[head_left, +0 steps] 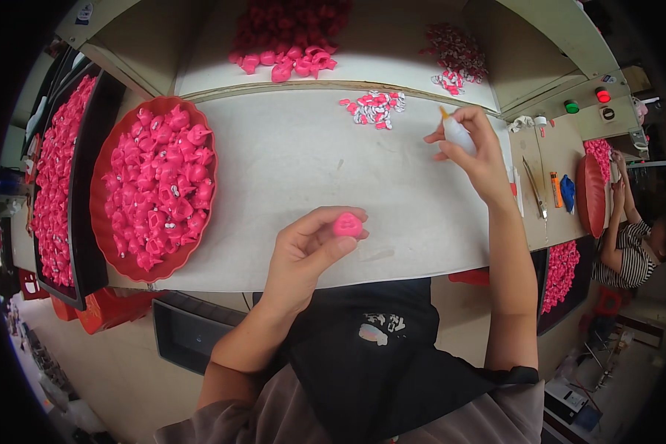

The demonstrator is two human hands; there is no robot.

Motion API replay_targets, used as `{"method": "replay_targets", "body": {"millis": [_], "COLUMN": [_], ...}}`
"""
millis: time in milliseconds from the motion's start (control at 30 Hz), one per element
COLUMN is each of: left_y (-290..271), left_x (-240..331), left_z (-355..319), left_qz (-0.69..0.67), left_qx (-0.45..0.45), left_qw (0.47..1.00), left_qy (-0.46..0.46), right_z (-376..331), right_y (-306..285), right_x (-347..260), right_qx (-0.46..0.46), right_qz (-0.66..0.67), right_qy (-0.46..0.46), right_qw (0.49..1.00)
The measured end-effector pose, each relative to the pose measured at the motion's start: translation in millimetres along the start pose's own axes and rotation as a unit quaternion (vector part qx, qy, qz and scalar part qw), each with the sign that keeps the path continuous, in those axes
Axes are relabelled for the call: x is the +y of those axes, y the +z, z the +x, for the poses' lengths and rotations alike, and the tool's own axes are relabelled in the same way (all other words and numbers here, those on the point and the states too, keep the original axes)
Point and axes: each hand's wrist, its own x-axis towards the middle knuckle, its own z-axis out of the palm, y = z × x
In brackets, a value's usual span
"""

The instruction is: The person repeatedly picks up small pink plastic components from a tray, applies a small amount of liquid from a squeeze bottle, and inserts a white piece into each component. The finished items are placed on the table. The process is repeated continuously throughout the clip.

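Pink toy piece (347, 224) sits pinched between thumb and fingertips of the left hand (307, 251), its grip narrow around it, held just above the near edge of the white surface (296, 155). The right hand (475, 152) wraps its grip around a small white bottle (457, 133) with an orange tip, near a scatter of small red-and-white parts (375, 108). A red tray (107, 159) heaped with pink pieces lies at the left.
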Motion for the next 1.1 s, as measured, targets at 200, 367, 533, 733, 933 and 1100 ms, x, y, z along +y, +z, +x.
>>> {"method": "replay_targets", "body": {"millis": [200,367,533,733,933,1100], "left_y": [-4.5,-10.6,-6.9,1.2,17.5,28.6], "left_x": [-2.6,-3.2,-4.9,-9.7,-17.2,-21.4], "left_z": [1.1,4.9,4.7,3.6,4.1,3.5], "left_qz": [0.042,0.053,0.065,0.104,0.183,0.198], "left_qx": [0.023,0.018,0.041,0.013,-0.012,-0.034], "left_qw": [0.998,0.998,0.996,0.993,0.979,0.975], "left_qy": [0.034,0.034,0.047,0.06,0.084,0.093], "right_z": [52.7,58.1,55.7,-7.9,-76.0,-87.3], "right_y": [23.6,37.4,29.2,28.3,52.2,50.4], "right_x": [27.2,26.5,20.5,-13.7,-28.0,-23.7], "right_qx": [0.049,0.052,0.006,0.0,-0.037,-0.046], "right_qz": [-0.325,-0.433,-0.47,-0.071,0.074,0.012], "right_qy": [-0.021,-0.051,-0.056,0.038,-0.046,-0.113], "right_qw": [0.944,0.898,0.881,0.997,0.995,0.992]}}
